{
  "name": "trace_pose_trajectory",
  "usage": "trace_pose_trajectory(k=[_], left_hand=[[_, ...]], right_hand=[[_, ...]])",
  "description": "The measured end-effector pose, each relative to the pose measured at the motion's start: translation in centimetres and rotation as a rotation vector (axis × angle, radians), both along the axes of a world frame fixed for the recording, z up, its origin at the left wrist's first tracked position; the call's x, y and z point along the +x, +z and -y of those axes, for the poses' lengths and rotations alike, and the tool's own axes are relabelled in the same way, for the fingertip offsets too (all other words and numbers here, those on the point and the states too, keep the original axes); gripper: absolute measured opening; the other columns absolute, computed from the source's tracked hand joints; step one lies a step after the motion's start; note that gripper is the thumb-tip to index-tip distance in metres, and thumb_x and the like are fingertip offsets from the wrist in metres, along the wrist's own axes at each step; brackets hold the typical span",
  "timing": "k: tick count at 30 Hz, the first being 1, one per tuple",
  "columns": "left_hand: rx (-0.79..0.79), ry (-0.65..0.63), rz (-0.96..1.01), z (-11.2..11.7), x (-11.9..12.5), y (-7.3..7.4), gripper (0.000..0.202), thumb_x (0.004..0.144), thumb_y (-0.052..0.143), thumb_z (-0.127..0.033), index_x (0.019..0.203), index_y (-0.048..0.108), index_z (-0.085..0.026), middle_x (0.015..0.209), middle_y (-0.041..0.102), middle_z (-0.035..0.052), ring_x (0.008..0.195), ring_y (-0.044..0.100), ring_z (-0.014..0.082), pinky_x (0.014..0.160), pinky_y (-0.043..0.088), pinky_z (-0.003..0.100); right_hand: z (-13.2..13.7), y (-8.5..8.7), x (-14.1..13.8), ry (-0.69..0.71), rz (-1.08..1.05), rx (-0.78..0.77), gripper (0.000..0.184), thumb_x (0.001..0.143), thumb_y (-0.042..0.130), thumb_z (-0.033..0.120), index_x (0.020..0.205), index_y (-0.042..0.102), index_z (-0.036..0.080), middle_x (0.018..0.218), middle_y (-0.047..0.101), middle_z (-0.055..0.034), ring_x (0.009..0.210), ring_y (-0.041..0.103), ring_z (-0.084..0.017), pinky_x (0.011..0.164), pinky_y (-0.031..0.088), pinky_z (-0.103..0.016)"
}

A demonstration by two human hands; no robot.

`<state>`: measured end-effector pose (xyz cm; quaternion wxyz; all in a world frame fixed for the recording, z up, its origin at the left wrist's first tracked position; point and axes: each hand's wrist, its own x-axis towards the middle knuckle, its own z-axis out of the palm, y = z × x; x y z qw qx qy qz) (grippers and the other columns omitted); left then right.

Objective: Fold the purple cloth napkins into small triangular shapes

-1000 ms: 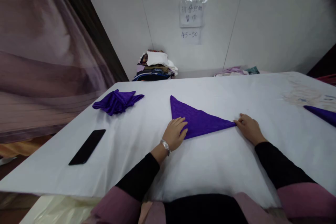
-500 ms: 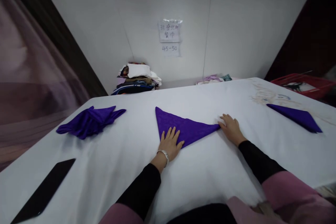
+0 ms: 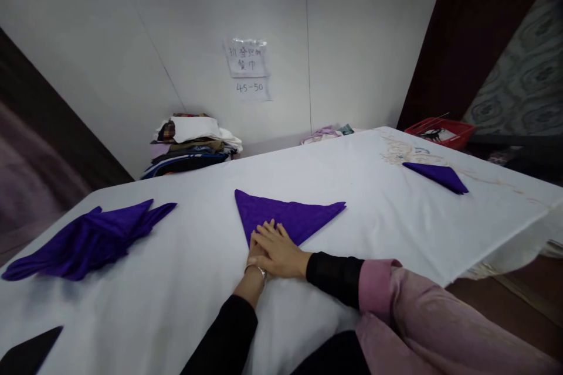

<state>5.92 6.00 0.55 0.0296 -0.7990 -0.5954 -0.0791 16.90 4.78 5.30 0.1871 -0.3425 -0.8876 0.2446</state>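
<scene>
A purple napkin (image 3: 288, 215) folded into a triangle lies flat on the white tablecloth (image 3: 360, 217) in front of me. My right hand (image 3: 279, 252) has its fingers stretched out flat at the napkin's near corner, lying across my left hand. My left hand (image 3: 254, 251) is mostly covered by it, with only its fingertips and a silver bracelet on the wrist showing. Both hands press down at the same near corner.
A heap of loose purple napkins (image 3: 88, 237) lies at the left. Another folded purple triangle (image 3: 437, 176) rests at the far right. A black phone (image 3: 26, 354) sits at the bottom left. Stacked fabrics (image 3: 191, 143) stand by the wall, and a red basket (image 3: 440, 130) beyond the table.
My right hand left the napkin's right tip and slid left over my left hand at the near corner. The view swung to the right.
</scene>
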Motion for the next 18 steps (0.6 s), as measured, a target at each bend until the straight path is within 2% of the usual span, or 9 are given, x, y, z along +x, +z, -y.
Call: trace_pose_trajectory(k=[5,10,18], left_hand=[[-0.172,-0.019,-0.094,0.4,0.3,0.6,0.057,0.086,0.038,-0.035,0.141,0.028,-0.025,0.148,0.026,0.0042,0.137,0.013,0.0291,0.108,0.008,0.053],[-0.180,0.059,-0.077,0.6,0.7,1.3,0.056,0.087,0.031,-0.031,0.141,0.027,-0.018,0.149,0.022,0.0055,0.138,0.012,0.0245,0.109,0.012,0.051],[-0.150,0.059,-0.052,0.6,0.9,1.7,0.057,0.090,0.027,-0.047,0.139,0.033,-0.019,0.149,0.023,0.0049,0.137,0.015,0.0244,0.108,0.014,0.052]], right_hand=[[-1.6,-0.8,2.0,-0.077,0.052,-0.077,0.071,0.089,0.022,0.063,0.144,0.017,0.018,0.151,0.014,-0.0113,0.138,0.003,-0.026,0.108,0.001,-0.051],[-2.6,-1.8,3.5,-0.238,0.132,-0.072,0.076,0.087,0.019,0.066,0.144,0.019,0.015,0.151,0.012,-0.0121,0.138,0.001,-0.025,0.108,0.001,-0.049],[-3.7,-2.6,6.6,-0.380,0.243,-0.019,0.082,0.084,0.016,0.070,0.144,0.021,0.014,0.151,0.011,-0.0131,0.138,0.000,-0.026,0.107,0.001,-0.050]])
